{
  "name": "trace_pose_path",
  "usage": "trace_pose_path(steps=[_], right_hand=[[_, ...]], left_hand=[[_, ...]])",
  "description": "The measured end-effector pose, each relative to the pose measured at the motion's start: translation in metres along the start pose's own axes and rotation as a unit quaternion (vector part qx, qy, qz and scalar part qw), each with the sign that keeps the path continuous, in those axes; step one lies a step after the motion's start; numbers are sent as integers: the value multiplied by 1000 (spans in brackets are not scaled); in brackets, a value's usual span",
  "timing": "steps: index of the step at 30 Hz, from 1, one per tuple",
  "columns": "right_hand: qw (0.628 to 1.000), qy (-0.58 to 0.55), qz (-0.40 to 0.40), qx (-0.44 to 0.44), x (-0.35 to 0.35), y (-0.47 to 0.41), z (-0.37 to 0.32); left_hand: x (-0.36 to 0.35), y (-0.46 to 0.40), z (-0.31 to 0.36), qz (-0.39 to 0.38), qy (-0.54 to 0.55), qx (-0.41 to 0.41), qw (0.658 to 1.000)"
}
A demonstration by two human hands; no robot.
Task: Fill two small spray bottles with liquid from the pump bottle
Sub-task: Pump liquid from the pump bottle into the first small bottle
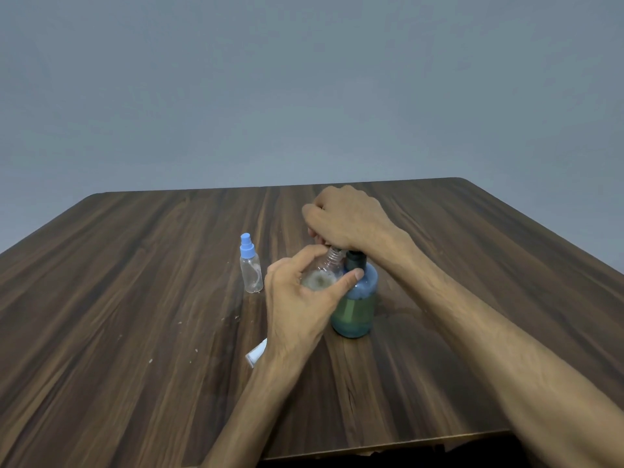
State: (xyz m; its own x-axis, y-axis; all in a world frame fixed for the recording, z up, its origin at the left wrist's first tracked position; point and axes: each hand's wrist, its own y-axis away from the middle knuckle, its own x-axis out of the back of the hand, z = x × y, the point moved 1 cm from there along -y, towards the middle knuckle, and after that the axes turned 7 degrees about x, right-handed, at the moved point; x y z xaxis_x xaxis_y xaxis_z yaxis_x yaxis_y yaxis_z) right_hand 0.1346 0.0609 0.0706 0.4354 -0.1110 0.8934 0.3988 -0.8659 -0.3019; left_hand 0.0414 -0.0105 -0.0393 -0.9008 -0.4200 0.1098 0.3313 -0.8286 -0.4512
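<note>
In the head view, an uncapped spray bottle (322, 273) is being gripped by the left hand (297, 298) beside the pump bottle (354, 305), whose head is being pressed by the right hand (344, 217), fingers curled. A capped second bottle (251, 266), seemingly empty, is standing left on the counter (135, 282).

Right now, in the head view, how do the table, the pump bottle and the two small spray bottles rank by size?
1. table
2. pump bottle
3. capped spray bottle and open spray bottle, held in the left hand: alike, unranked.
</note>
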Motion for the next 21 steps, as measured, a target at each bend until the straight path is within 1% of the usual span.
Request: trace_pose_path(steps=[2,3,6,7,10,11,14,15,16,18,19,20,21], right_hand=[[999,-16,27,6,3,-1,0],[999,-18,28,7,4,-1,1],[1000,-3,-27,-5,-2,-1,1],[1000,-1,-27,-4,-2,-1,0],[999,-33,41,10,5,-1,0],[998,-34,47,14,7,-2,0],[1000,-1,-24,7,-1,-2,2],[999,2,-32,5,-2,-1,1],[1000,-4,-21,7,-1,-2,0],[999,-23,29,16,4,-4,0],[999,-23,37,18,6,-4,0],[999,-20,26,16,5,-4,2],[1000,-15,-2,10,3,-4,3]], left_hand=[[0,2,-1,0,0,-3,1000],[0,2,-1,1,1,-8,1000],[0,0,-2,0,6,-4,1000],[0,0,-2,1,6,-3,1000],[0,1,-2,3,0,-9,1000],[0,1,-2,3,0,-13,1000],[-1,-1,-3,0,4,-3,1000],[-1,-1,-4,0,5,0,1000],[0,0,-5,1,6,1,1000],[0,1,-5,2,8,1,1000],[0,2,-4,3,8,-1,1000],[0,2,-4,2,8,-3,1000],[-1,1,-3,0,8,-3,1000]])
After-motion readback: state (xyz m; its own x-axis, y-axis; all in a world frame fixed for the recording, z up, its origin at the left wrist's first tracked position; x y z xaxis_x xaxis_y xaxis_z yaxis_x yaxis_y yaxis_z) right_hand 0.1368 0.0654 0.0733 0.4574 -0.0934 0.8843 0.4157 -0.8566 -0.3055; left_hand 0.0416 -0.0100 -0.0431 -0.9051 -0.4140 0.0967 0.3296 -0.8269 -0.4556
